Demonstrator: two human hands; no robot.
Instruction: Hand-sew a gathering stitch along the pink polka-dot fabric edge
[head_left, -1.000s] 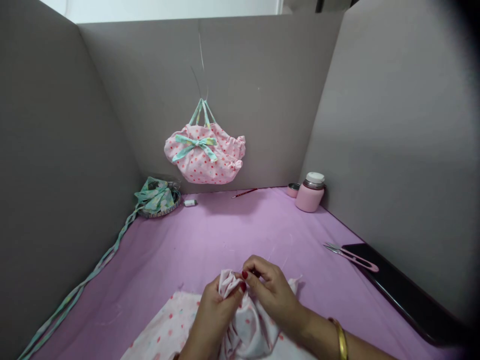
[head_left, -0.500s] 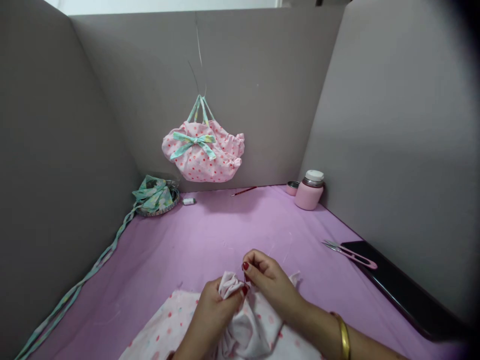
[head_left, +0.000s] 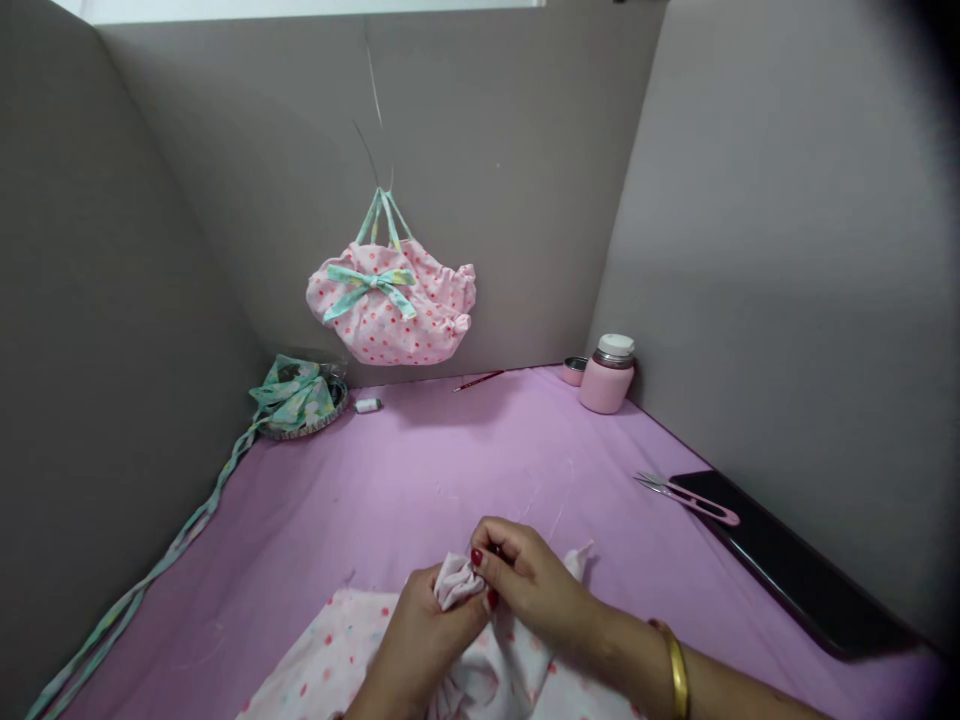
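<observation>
Pale pink cloth with red dots (head_left: 341, 640) lies spread and bunched at the near edge of the table. My left hand (head_left: 431, 635) is closed round a gathered, plain-looking fold of it (head_left: 456, 582), which pokes up between thumb and fingers. Touching that fold from the right, my right hand (head_left: 529, 580) pinches thumb to forefinger on what looks like a sewing needle, mostly hidden by the fingertips. A fine pale thread (head_left: 559, 510) lies on the table just beyond this hand.
A dotted pouch with a green bow (head_left: 390, 320) hangs on the back panel. Green cloth fills a basket (head_left: 322, 425), its straps trailing left. A spool (head_left: 367, 405), red stick (head_left: 478, 381), pink jar (head_left: 606, 385), small cup (head_left: 574, 372), pink thread snips (head_left: 701, 500) and black slab (head_left: 795, 590) surround the workspace.
My right hand has come down and closer against the gathered fold. The thin dark line seen between its fingertips and the cloth is now mostly hidden. The whole view has shifted slightly.
</observation>
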